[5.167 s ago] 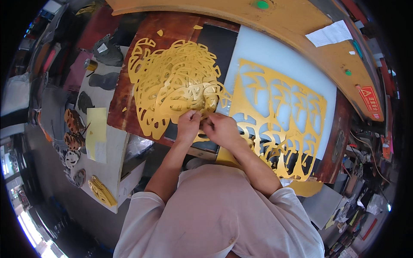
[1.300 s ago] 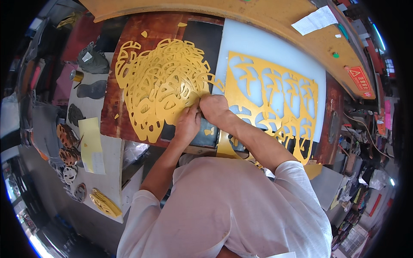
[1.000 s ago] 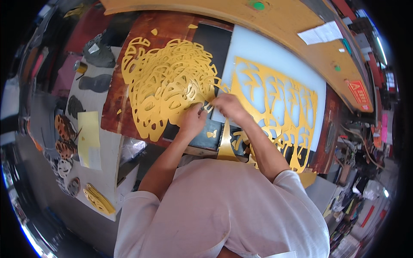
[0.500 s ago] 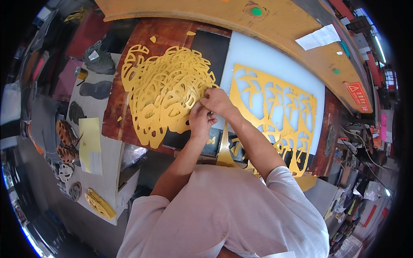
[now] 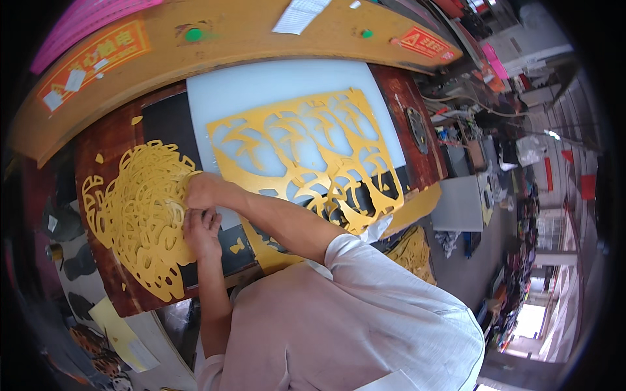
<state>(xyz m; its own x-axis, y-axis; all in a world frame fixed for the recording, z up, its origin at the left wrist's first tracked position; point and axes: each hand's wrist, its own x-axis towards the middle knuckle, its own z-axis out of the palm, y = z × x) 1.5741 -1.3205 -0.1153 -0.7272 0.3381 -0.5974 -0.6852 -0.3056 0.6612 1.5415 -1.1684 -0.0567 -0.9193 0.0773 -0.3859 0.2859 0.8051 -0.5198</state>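
Note:
A heaped pile of thin yellow cut-out pieces (image 5: 140, 208), each with several openings, lies at the left of the work table. At the pile's right edge my right hand (image 5: 210, 191) is closed, its fingertips pinching the edge of a yellow cut-out piece. Just below it, touching the pile's side, my left hand (image 5: 202, 236) has its fingers curled; what they hold is hidden. To the right of both hands a yellow sheet (image 5: 274, 168) with rows of large cut-outs rests partly on a white board (image 5: 280, 81). My right forearm crosses in front of the sheet's lower left part.
An orange-yellow machine beam (image 5: 228, 42) with green buttons spans the far side. Dark plates (image 5: 168, 124) lie on the reddish table (image 5: 417, 156). A side bench at lower left holds shoe parts and a pale yellow paper sheet (image 5: 120, 332). More yellow material (image 5: 414, 251) lies at right.
My view has swung to the right, so the pile and hands appear further left. Both hands stay close together at the pile's right edge.

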